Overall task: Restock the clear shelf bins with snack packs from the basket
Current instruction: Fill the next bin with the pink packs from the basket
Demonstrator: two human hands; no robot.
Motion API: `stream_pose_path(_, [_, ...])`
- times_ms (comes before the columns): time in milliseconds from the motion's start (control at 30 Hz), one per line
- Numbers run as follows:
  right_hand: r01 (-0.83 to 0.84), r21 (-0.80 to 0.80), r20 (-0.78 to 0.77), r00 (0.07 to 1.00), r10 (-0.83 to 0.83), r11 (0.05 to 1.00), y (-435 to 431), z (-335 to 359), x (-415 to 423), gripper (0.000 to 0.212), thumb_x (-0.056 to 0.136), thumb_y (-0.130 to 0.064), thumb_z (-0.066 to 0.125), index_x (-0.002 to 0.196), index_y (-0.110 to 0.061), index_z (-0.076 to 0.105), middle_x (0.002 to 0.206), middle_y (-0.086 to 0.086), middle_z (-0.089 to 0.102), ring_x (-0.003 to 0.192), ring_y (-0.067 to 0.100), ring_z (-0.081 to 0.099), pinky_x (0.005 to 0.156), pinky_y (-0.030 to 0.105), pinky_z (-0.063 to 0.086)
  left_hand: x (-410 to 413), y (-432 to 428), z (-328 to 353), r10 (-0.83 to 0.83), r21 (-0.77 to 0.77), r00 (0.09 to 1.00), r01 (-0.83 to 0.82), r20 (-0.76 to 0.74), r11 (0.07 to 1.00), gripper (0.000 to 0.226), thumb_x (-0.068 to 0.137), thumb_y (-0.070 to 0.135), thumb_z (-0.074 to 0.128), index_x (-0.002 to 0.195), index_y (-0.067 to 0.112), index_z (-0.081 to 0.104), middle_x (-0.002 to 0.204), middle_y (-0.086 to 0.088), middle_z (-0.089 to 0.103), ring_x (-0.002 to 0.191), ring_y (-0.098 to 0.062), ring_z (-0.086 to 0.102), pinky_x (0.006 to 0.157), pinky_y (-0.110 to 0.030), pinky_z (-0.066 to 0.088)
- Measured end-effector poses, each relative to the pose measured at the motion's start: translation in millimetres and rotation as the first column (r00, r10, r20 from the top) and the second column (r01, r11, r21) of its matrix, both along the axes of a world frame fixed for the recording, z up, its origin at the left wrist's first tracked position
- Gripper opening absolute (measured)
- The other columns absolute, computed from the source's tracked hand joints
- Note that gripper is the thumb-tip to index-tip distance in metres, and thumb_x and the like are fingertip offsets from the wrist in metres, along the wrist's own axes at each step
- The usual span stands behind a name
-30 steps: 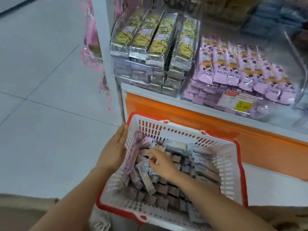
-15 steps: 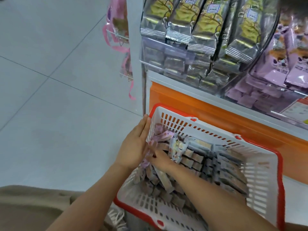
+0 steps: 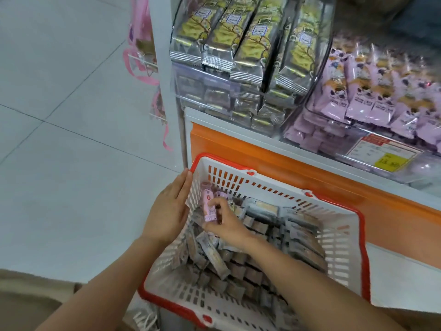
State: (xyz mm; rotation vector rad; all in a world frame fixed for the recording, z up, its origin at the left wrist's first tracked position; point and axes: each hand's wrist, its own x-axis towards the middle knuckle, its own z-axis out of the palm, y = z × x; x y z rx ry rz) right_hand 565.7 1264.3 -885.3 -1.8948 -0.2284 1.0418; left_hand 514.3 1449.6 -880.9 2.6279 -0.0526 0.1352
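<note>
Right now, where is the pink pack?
Head view: the pink pack is in the basket's far-left corner, pinched by the right hand, with the left hand flat outside that wall.

Bright, flat indoor light, hardly any shadows. Bit of glare on the clear bins, edges bend fisheye-style, everything's slightly soft.

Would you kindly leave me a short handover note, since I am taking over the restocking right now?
Left hand: open, flat against the outside of the basket's left wall.
Right hand: inside the basket, pinching a pink pack.
The basket holds many silver packs.
Done: left bin looks full of yellow-silver packs, right bin of purple packs.
Left: lift the pink pack out, shelve it, then empty the basket.
</note>
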Motion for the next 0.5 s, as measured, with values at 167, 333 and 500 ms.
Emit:
stream_pose_path(167, [0.098, 0.015, -0.005, 0.995, -0.098, 0.995, -23, 32, 7, 0.043, 0.095, -0.017, 0.059, 0.131, -0.018, 0.036, 0.137, -0.001, 0.044, 0.119, 0.013, 0.048, 0.091, 0.028, 0.044, 7, -5, 8, 0.075, 0.127, 0.997, -0.071, -0.025, 0.989, 0.061, 0.09, 0.024, 0.04, 0.145, -0.001, 0.042, 0.148, -0.021, 0.045, 0.136, -0.04, 0.044, 0.109, -0.052, 0.038])
stream_pose_path(333, [0.314, 0.061, 0.02, 0.949, -0.315, 0.948, -43, 67, 7, 0.026, 0.099, -0.017, 0.05, 0.124, -0.011, 0.052, 0.12, 0.007, 0.059, 0.099, 0.009, 0.058, 0.073, 0.016, 0.044, 18, -35, 47, 0.247, -0.335, 0.965, -0.264, -0.093, 0.905, 0.055, 0.093, 0.035, 0.034, 0.139, 0.013, 0.054, 0.127, -0.002, 0.06, 0.126, -0.026, 0.048, 0.101, -0.037, 0.037])
stream_pose_path(500, [0.444, 0.251, -0.016, 0.891, -0.455, 0.86, -65, 103, 5, 0.021, 0.098, -0.014, 0.046, 0.113, -0.006, 0.057, 0.09, 0.008, 0.071, 0.075, 0.009, 0.067, 0.069, 0.018, 0.05, 29, -73, 98, 0.089, -0.799, 0.94, -0.326, -0.328, 0.505, 0.043, 0.087, 0.058, 0.063, 0.112, 0.023, 0.069, 0.103, 0.008, 0.072, 0.105, -0.018, 0.067, 0.094, -0.038, 0.049])
